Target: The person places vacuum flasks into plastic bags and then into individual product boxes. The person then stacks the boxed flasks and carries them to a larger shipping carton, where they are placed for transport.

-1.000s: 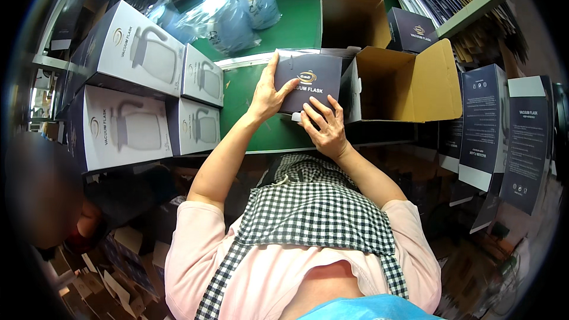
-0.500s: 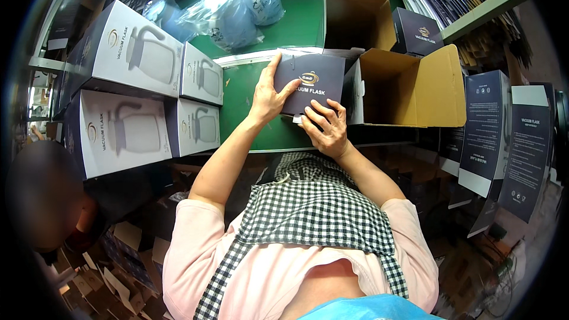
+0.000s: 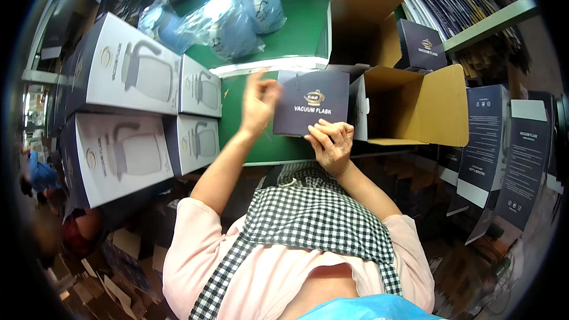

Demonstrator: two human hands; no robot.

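A dark blue flask box (image 3: pixel 311 98) with a gold emblem stands on the green tabletop in front of me, its top face closed. My right hand (image 3: pixel 333 147) is at the box's near right edge, its fingers bent and gripping there. My left hand (image 3: pixel 259 104) is off the box, just beside its left side, its fingers smeared by motion; I see nothing in it. To the right of the box lies an open carton (image 3: pixel 391 106) with a brown inside, its flap spread outward.
At left, white and dark flask boxes (image 3: pixel 133 74) are stacked two high. Several bagged bluish flasks (image 3: pixel 222 26) stand at the back. Beyond the open carton rise another open box (image 3: pixel 364 18) and a dark box (image 3: pixel 422 44). Flattened cartons (image 3: pixel 486 136) hang at right. A person (image 3: pixel 77 225) is at far left.
My left hand has lifted off the box top and moved left. The right hand's fingers have drawn in at the near edge, and the small white flap there no longer shows.
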